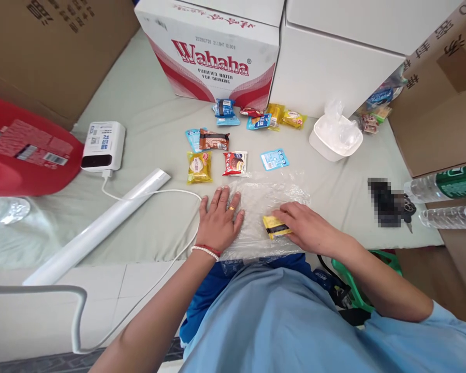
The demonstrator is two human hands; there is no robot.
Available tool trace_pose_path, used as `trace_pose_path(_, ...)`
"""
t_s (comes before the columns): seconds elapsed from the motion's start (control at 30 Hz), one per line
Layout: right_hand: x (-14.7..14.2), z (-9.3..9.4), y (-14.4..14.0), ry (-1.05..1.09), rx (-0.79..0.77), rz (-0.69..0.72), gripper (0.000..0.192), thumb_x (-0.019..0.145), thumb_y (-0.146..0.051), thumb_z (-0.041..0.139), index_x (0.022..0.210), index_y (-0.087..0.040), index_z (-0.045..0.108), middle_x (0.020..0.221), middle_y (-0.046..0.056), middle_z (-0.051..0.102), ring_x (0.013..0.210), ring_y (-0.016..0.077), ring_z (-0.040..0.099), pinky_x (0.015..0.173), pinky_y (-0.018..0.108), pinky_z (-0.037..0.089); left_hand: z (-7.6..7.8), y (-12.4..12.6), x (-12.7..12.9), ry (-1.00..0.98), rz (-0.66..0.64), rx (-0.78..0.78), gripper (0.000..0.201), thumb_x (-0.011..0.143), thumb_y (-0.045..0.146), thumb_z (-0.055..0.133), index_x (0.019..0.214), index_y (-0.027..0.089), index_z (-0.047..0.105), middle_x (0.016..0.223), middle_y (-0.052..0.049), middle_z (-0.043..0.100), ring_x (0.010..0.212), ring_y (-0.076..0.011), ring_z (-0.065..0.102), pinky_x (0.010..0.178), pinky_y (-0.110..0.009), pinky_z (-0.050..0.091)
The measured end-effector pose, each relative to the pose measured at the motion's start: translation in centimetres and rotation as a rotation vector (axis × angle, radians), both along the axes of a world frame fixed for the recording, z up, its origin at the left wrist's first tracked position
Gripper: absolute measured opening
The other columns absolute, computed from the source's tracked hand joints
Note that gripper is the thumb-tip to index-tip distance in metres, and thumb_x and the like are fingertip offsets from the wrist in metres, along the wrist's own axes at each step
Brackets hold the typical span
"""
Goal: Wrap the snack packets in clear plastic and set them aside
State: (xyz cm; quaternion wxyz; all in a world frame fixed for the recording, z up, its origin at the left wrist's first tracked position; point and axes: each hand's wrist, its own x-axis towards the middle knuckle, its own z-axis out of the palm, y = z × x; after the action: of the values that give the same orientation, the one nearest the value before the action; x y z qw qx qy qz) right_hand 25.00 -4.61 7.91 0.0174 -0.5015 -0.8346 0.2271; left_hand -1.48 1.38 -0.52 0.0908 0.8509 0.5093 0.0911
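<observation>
A clear plastic bag (270,199) lies flat on the pale green sheet near the front edge. My left hand (219,220) rests palm down with fingers spread on the bag's left edge. My right hand (306,228) presses on a small yellow snack packet with a dark stripe (275,228), which sits at the bag's near right part. Beyond the bag lie several small snack packets: a yellow one (199,167), a red and white one (235,163), a brown one (213,140) and a light blue one (274,159).
A Wahaha water carton (213,49) and white boxes (334,67) stand at the back. A white bowl lined with plastic (336,137) sits right. A white power bank (103,145) with cable, a white tube (101,228), a red object (19,150), keys (407,210) and water bottles (446,184) surround.
</observation>
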Motion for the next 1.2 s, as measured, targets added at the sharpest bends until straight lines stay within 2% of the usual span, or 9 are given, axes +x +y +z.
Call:
trace_pose_path(0.13, -0.3, -1.6, -0.4, -0.108, -0.013, -0.012, 0.067, 0.081, -0.005, 0.064, 0.146, -0.014, 0.051, 0.143, 0.019, 0.054, 0.129, 0.0350, 0.051, 0.107, 0.050, 0.047, -0.1, 0.0, 0.0, 0.010, -0.007, 0.012, 0.055, 0.106, 0.044, 0.038, 0.156, 0.022, 0.048, 0.168, -0.016, 0.036, 0.157, -0.0331, 0.031, 0.126, -0.062, 0.018)
trace_pose_path(0.2, -0.6, -1.7, -0.4, -0.120, 0.022, 0.021, 0.065, 0.083, -0.005, 0.065, 0.146, -0.014, 0.052, 0.147, 0.019, 0.053, 0.135, 0.0353, 0.047, 0.113, 0.052, 0.041, -0.1, 0.0, 0.0, 0.017, -0.005, 0.016, 0.056, 0.106, 0.045, 0.038, 0.155, 0.022, 0.048, 0.168, -0.016, 0.036, 0.157, -0.0334, 0.031, 0.126, -0.062, 0.018)
trace_pose_path(0.3, -0.7, -1.4, -0.1, -0.128, 0.036, 0.066, 0.060, 0.085, -0.007, 0.064, 0.143, -0.016, 0.054, 0.139, 0.017, 0.060, 0.133, 0.0339, 0.049, 0.117, 0.055, 0.035, -0.2, 0.0, 0.0, 0.022, 0.001, 0.014, 0.055, 0.105, 0.044, 0.039, 0.155, 0.022, 0.048, 0.169, -0.016, 0.036, 0.157, -0.0334, 0.031, 0.126, -0.062, 0.018)
trace_pose_path(0.47, 0.5, 0.1, 1.1, -0.015, 0.026, -0.062, 0.065, 0.084, -0.016, 0.071, 0.145, -0.015, 0.051, 0.134, 0.016, 0.062, 0.122, 0.0324, 0.053, 0.107, 0.048, 0.044, -0.3, 0.0, -0.1, -0.012, -0.005, -0.003, 0.055, 0.105, 0.044, 0.041, 0.156, 0.024, 0.048, 0.169, -0.015, 0.036, 0.158, -0.0329, 0.030, 0.126, -0.063, 0.017)
trace_pose_path(0.57, -0.3, 0.6, 2.5, 0.063, 0.044, -0.123, 0.065, 0.087, -0.022, 0.072, 0.148, -0.015, 0.049, 0.133, 0.016, 0.062, 0.121, 0.0314, 0.053, 0.106, 0.046, 0.045, -0.3, 0.0, -0.1, -0.032, -0.002, 0.001, 0.055, 0.105, 0.043, 0.042, 0.155, 0.024, 0.048, 0.168, -0.015, 0.037, 0.158, -0.0330, 0.031, 0.126, -0.063, 0.017)
trace_pose_path(0.77, -4.0, -2.0, 4.8, -0.078, -0.001, -0.106, 0.064, 0.085, -0.018, 0.074, 0.145, -0.017, 0.053, 0.134, 0.017, 0.061, 0.125, 0.0337, 0.053, 0.107, 0.049, 0.043, -0.4, 0.0, -0.1, -0.016, 0.005, 0.025, 0.054, 0.105, 0.044, 0.041, 0.154, 0.024, 0.050, 0.168, -0.015, 0.037, 0.157, -0.0329, 0.033, 0.125, -0.063, 0.019)
trace_pose_path(0.93, -3.4, -3.2, 4.4, -0.007, 0.050, -0.078, 0.084, 0.082, -0.032, 0.082, 0.155, -0.020, 0.043, 0.152, 0.018, 0.049, 0.141, 0.0368, 0.042, 0.117, 0.054, 0.035, -0.3, 0.1, -0.1, -0.006, 0.001, 0.018, 0.054, 0.106, 0.045, 0.041, 0.155, 0.024, 0.049, 0.168, -0.014, 0.038, 0.157, -0.0324, 0.033, 0.125, -0.062, 0.020)
trace_pose_path(1.07, -2.9, -2.8, 4.4, -0.015, 0.049, -0.034, 0.064, 0.089, -0.025, 0.072, 0.149, -0.018, 0.050, 0.143, 0.016, 0.059, 0.135, 0.0345, 0.047, 0.118, 0.054, 0.031, -0.2, 0.0, -0.1, -0.006, 0.006, 0.007, 0.054, 0.106, 0.045, 0.041, 0.155, 0.023, 0.049, 0.168, -0.014, 0.038, 0.157, -0.0325, 0.033, 0.125, -0.062, 0.020)
trace_pose_path(1.2, -3.2, -2.7, 4.6, -0.033, 0.062, -0.048, 0.061, 0.091, -0.025, 0.070, 0.148, -0.018, 0.052, 0.140, 0.016, 0.060, 0.134, 0.0342, 0.048, 0.118, 0.055, 0.028, -0.3, 0.0, -0.1, -0.013, 0.004, 0.009, 0.054, 0.106, 0.045, 0.040, 0.155, 0.024, 0.049, 0.168, -0.014, 0.038, 0.157, -0.0321, 0.032, 0.126, -0.062, 0.019)
